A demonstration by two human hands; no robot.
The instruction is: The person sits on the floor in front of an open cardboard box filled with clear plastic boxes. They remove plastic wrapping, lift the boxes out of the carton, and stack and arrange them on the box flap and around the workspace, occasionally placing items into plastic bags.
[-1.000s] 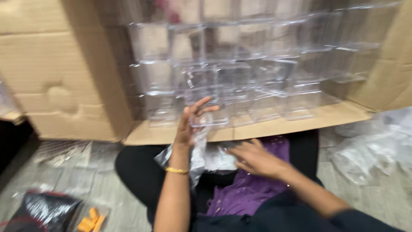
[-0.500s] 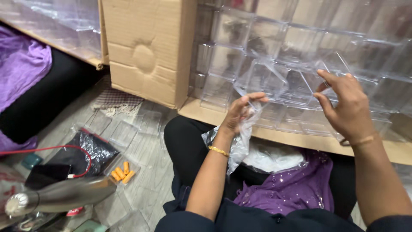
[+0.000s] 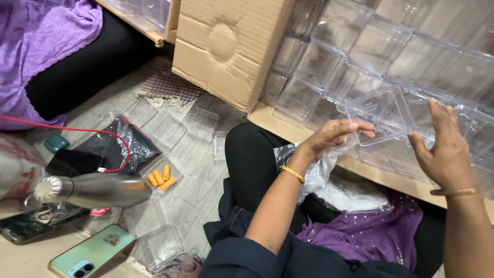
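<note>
head view: left hand (image 3: 334, 136) grasps the lower edge of a clear plastic box (image 3: 382, 114), fingers (image 3: 360, 126) curled on it, a crumpled plastic bag (image 3: 316, 172) beneath the palm. right hand (image 3: 445, 149) is released, fingers spread beside the box. box sits before stacked clear boxes (image 3: 360, 46) in a cardboard carton (image 3: 226, 46).
</note>
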